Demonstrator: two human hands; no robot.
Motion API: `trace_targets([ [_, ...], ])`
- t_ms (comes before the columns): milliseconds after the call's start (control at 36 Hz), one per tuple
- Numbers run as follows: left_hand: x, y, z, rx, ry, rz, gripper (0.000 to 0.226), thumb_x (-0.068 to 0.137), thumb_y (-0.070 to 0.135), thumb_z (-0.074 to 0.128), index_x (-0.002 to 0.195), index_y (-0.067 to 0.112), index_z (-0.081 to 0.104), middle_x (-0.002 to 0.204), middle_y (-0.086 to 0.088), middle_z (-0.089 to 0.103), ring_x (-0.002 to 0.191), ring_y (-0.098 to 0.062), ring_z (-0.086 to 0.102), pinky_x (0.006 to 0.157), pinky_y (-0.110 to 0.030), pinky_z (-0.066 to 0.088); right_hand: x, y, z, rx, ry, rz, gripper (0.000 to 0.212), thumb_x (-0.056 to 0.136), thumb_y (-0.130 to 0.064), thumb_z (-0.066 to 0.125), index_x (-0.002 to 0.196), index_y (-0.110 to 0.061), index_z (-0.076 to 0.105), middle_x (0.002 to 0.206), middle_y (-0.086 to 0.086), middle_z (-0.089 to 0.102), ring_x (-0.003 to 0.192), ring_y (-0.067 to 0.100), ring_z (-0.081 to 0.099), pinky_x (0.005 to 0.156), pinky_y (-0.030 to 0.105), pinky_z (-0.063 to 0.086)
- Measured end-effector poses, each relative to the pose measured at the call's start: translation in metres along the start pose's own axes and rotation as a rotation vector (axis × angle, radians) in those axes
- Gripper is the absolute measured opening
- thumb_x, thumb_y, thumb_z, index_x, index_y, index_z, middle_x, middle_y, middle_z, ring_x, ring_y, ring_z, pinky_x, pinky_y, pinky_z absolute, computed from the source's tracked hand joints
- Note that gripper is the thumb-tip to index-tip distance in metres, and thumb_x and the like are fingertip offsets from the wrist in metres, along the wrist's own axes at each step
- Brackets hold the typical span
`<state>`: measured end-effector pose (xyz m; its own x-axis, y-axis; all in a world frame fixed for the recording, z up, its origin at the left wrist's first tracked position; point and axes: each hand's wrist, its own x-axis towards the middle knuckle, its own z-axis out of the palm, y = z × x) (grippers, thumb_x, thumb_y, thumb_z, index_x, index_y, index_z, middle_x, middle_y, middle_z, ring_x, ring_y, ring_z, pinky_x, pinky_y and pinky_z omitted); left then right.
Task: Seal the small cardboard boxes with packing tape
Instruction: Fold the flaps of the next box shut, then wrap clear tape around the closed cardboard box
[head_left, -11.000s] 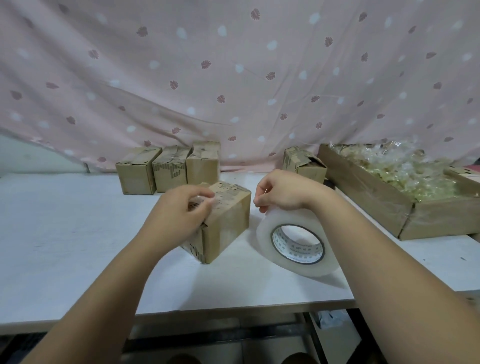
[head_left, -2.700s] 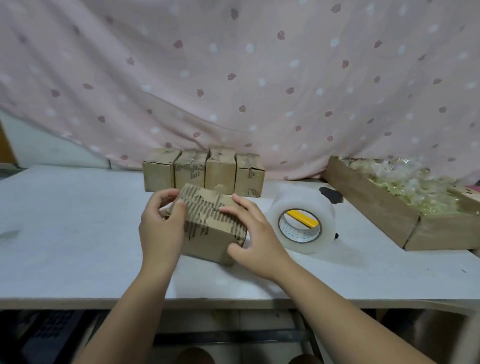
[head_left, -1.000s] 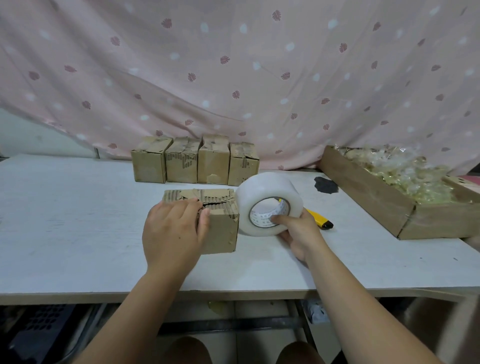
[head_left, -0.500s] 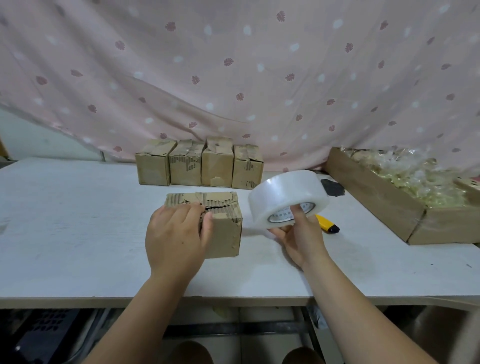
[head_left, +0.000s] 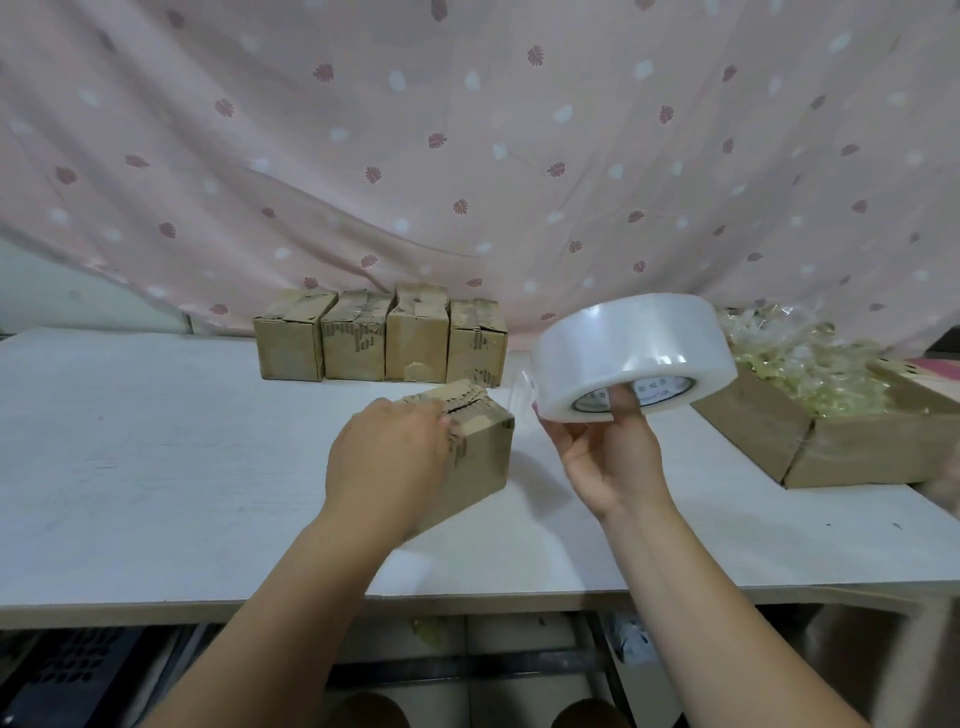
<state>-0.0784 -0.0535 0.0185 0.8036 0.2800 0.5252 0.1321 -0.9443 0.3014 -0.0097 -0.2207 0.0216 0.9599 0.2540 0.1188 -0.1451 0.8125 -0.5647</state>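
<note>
— Cardboard box (head_left: 480, 457): under which fingers?
— Under those of the left hand (head_left: 387, 462), curled over the torn top flaps and down the near face. Held on the white table (head_left: 156, 441), toward its front edge, turned corner-on.
— And on the right?
— Thumb hooked into the core of the tape roll (head_left: 634, 353), other fingers wrapped behind its underside, mostly hidden. Right hand (head_left: 608, 462) palm toward the camera, roll held clear of the table, just right of the box, not touching it.
— Loose tape end?
— Perhaps a clear strip off the roll's left side; too faint to tell.
— Farther out?
— Four more boxes (head_left: 379, 343) in a row at the back, side by side, against a pink dotted curtain (head_left: 467, 130). At the right, a shallow carton (head_left: 831, 452) full of clear-wrapped packets (head_left: 810, 358).
</note>
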Motion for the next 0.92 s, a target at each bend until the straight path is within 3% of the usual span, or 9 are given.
trace_targets([
  [56,0.005,-0.001,-0.005,-0.261,-0.013,-0.007,0.033,0.103,0.026,0.035,0.123,0.023,0.061,0.107,-0.002,0.066,0.100,-0.020,0.055,0.075,-0.026,0.038,-0.005,-0.002,0.003,-0.008,0.029,0.018,0.080,0.067,-0.026,0.078,0.139,-0.011,0.048,0.123,0.012,0.064,0.121,0.035,0.058,0.061,0.037,0.060],
  [167,0.010,-0.009,-0.014,-0.516,0.103,-0.017,0.026,0.099,0.016,0.047,0.111,0.024,0.068,0.106,0.010,0.065,0.098,-0.006,0.050,0.080,-0.021,0.037,-0.011,0.000,0.002,0.044,-0.075,0.022,0.102,0.025,-0.030,0.100,0.117,-0.013,0.061,0.104,0.009,0.073,0.094,0.028,0.072,0.059,0.038,0.059],
  [278,0.009,-0.019,-0.009,-0.632,-0.091,-0.091,0.024,0.100,0.026,0.046,0.115,0.029,0.065,0.104,0.019,0.059,0.103,-0.007,0.054,0.075,-0.017,0.039,-0.018,0.000,0.009,0.090,-0.077,0.038,0.102,0.022,-0.027,0.101,0.115,-0.012,0.062,0.105,0.012,0.072,0.090,0.029,0.072,0.058,0.038,0.059],
  [389,0.002,-0.022,-0.001,-0.314,-0.204,0.079,0.035,0.099,0.041,0.039,0.126,0.033,0.059,0.120,0.013,0.063,0.105,-0.009,0.051,0.078,-0.026,0.042,-0.022,0.000,0.015,0.106,0.044,0.068,0.070,0.075,-0.026,0.072,0.139,-0.010,0.049,0.129,0.015,0.063,0.114,0.034,0.062,0.060,0.039,0.061],
  [472,-0.005,-0.013,-0.004,-0.104,-0.196,0.105,0.044,0.095,0.056,0.030,0.125,0.038,0.058,0.124,0.018,0.058,0.109,-0.011,0.045,0.075,-0.028,0.042,-0.022,0.002,0.018,0.128,0.077,0.073,0.063,0.082,-0.028,0.062,0.139,-0.008,0.047,0.129,0.017,0.062,0.113,0.034,0.062,0.062,0.041,0.061],
  [583,-0.013,0.005,-0.009,-0.047,-0.127,0.066,0.061,0.090,0.062,0.013,0.110,0.035,0.065,0.107,0.016,0.063,0.099,-0.010,0.046,0.067,-0.029,0.046,-0.023,0.006,0.021,0.140,0.120,0.100,0.070,0.076,-0.032,0.065,0.139,-0.009,0.046,0.126,0.019,0.064,0.113,0.035,0.063,0.064,0.041,0.061],
  [750,-0.017,0.007,-0.002,-0.512,0.072,-0.074,0.034,0.100,0.039,0.037,0.105,0.026,0.067,0.091,0.020,0.060,0.087,-0.005,0.054,0.066,-0.022,0.040,-0.025,0.004,0.021,0.129,0.207,0.068,0.056,0.083,-0.031,0.067,0.132,-0.011,0.048,0.122,0.021,0.065,0.097,0.036,0.069,0.070,0.051,0.059],
  [833,-0.016,0.016,-0.013,-0.856,0.043,-0.134,0.022,0.094,0.039,0.050,0.103,0.028,0.066,0.093,0.020,0.064,0.086,0.006,0.058,0.069,-0.014,0.045,-0.026,0.002,0.022,0.084,0.219,0.047,0.046,0.086,-0.032,0.066,0.125,-0.012,0.052,0.119,0.021,0.066,0.081,0.033,0.073,0.069,0.052,0.059],
  [917,-0.015,0.028,-0.021,-1.035,-0.027,-0.134,0.027,0.086,0.030,0.068,0.112,0.028,0.060,0.100,0.015,0.065,0.086,0.008,0.061,0.072,-0.008,0.048,-0.028,0.004,0.027,0.041,0.211,0.042,0.047,0.087,-0.033,0.065,0.125,-0.011,0.051,0.117,0.021,0.066,0.086,0.034,0.072,0.068,0.049,0.060],
])
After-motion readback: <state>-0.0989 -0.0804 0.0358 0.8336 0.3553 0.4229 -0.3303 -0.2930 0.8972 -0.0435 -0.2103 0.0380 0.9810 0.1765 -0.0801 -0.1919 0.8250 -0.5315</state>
